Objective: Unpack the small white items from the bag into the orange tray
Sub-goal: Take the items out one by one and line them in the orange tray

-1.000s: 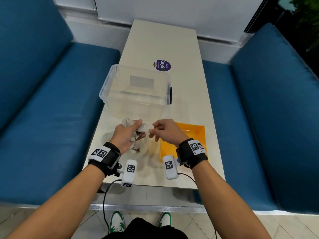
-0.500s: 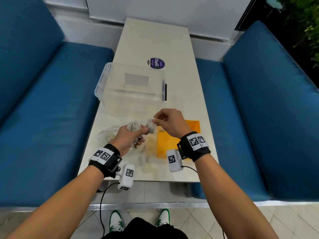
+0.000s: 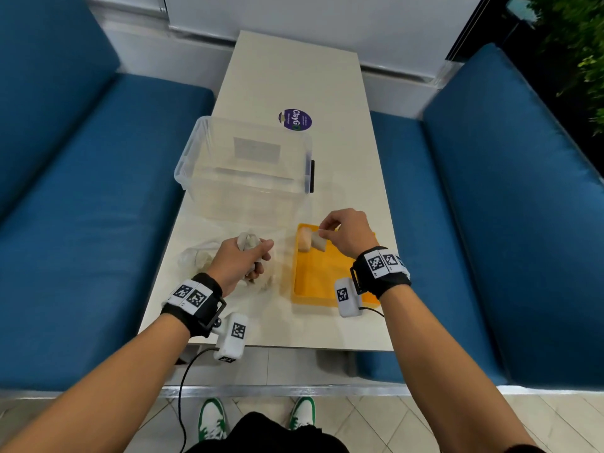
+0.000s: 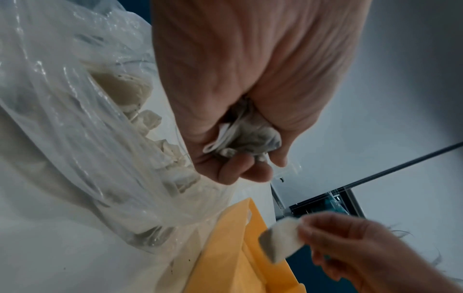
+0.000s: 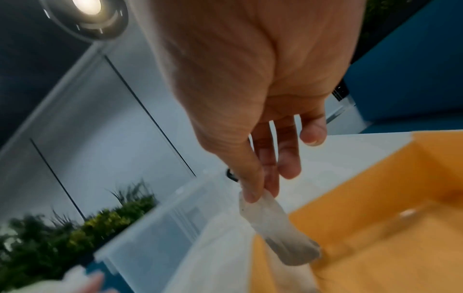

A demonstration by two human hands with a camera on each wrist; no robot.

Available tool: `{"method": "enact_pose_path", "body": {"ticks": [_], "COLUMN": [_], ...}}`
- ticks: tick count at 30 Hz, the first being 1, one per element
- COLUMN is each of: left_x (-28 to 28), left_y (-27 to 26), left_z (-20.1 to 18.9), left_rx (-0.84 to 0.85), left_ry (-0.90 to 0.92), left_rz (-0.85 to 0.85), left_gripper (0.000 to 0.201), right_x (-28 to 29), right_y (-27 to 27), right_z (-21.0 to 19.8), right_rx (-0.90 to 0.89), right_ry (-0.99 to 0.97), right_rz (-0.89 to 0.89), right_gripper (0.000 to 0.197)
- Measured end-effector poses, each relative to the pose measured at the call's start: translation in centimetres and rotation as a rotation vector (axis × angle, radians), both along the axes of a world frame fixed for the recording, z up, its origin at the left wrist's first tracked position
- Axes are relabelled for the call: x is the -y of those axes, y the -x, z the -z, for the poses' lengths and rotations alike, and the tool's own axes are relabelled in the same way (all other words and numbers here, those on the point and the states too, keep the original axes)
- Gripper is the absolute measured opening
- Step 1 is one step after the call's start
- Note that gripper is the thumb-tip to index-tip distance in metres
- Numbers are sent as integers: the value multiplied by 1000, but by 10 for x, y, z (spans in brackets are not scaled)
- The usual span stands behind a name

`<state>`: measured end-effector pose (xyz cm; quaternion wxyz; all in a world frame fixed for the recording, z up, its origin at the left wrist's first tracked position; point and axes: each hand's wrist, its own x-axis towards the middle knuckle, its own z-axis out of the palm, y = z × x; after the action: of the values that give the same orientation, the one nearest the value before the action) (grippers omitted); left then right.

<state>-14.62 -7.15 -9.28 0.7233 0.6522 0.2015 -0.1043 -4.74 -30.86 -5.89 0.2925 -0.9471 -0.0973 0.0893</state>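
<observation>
A clear plastic bag (image 3: 199, 256) (image 4: 82, 123) with several small white items lies on the table, left of the orange tray (image 3: 322, 276) (image 5: 375, 228). My left hand (image 3: 243, 261) (image 4: 240, 126) grips the bunched neck of the bag. My right hand (image 3: 343, 230) (image 5: 260, 188) pinches one small white item (image 3: 318, 243) (image 5: 278, 228) (image 4: 280, 241) between thumb and fingers, holding it just above the tray's far left corner. Another white item (image 3: 305, 241) lies in that corner of the tray.
A clear plastic storage box (image 3: 245, 165) stands behind the bag and tray. A purple round sticker (image 3: 295, 120) sits farther back on the beige table (image 3: 294, 70). Blue sofas (image 3: 81, 191) flank the table on both sides.
My right hand has carried the white item from beside the left hand rightward, over the orange tray. The left hand stays on the bag's neck.
</observation>
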Motion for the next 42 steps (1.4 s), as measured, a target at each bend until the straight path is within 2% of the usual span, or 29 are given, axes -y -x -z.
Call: {"method": "enact_pose_path", "body": {"ticks": [6,16,27,34,37,42], "left_x": [-7,-11,-13,-17,-16,-11], "left_y": [0,1,-3,-6,-7,-9], "left_z": [4,2,4,3,0,-4], "left_rx": [-25,-57,-70,-137,-166,-161], "left_ry": [10,13,20,65,144,222], "left_rz": [-39,-60,-48,-3,24,65], "left_gripper": [29,26,23,28,10,11], "right_x": [3,-7,-13,-10,-10,-38], "right_y": [-9,-19,-26,-22,-17,3], "right_z": [38,47,50,48,42,22], "right_rx": [-127,22,69,63,70,-25], "right_ry": [166,370,404,310,190,-181], "right_rz": [18,51,99,165,164,-92], "right_gripper": [2,8,10,8,5,6]}}
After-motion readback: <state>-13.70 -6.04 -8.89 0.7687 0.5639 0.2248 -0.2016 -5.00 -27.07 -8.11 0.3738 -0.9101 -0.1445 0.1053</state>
